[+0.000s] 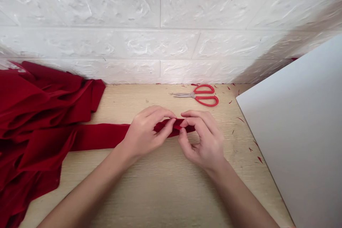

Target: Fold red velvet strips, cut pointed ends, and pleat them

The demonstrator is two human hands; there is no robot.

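A long strip of dark red fabric [100,136] stretches rightward across the table from a heap of red fabric [40,103]. Near the strip's right end, my left hand [149,128] pinches its upper edge between thumb and fingertips. Just beside it, my right hand [203,137] has thumb and forefinger closed at the cloth, the other fingers curled. The strip looks folded or opened up between the two hands, and its end passes behind my right fingers. Beyond the hands lie scissors [197,95] with red handles, blades pointing left.
A white textured wall [160,42] rises along the table's back edge. On the right, a large white panel [299,124] leans in over the wooden table [160,192]. Small red fabric scraps [259,159] are scattered beside the panel and near the scissors.
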